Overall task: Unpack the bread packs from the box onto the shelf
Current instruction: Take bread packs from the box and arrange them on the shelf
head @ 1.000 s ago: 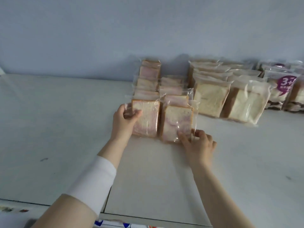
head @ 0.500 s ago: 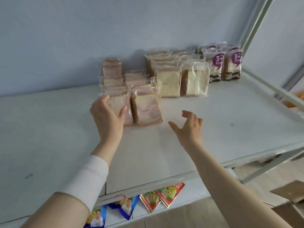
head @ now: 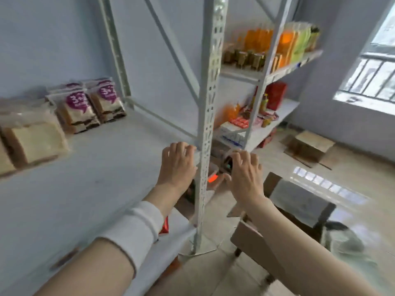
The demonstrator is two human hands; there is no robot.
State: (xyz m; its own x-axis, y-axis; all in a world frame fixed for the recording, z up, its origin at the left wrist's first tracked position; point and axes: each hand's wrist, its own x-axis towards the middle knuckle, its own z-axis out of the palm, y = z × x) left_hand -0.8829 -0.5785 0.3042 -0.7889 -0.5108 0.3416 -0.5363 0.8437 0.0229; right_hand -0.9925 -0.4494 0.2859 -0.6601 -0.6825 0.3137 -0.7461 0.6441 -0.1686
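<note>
My left hand (head: 178,165) hovers over the right end of the white shelf (head: 102,184), fingers apart, holding nothing. My right hand (head: 245,174) is out past the shelf's upright post (head: 208,124), also spread and empty. Bread packs stand at the far left of the shelf: plain white-bread packs (head: 32,144) and packs with purple labels (head: 89,105) behind them. An open cardboard box (head: 277,223) sits on the floor below my right arm; its contents look like pale plastic wrapping and are blurred.
A second shelf unit (head: 267,71) to the right carries orange and green packs, jars and red boxes. Another open cardboard box (head: 307,146) lies on the floor near a window. Something with an orange-red light (head: 212,178) is behind the post.
My view has swung right, away from the pink bread packs. Both hands left the packs and moved right, toward the shelf's end and the box on the floor.
</note>
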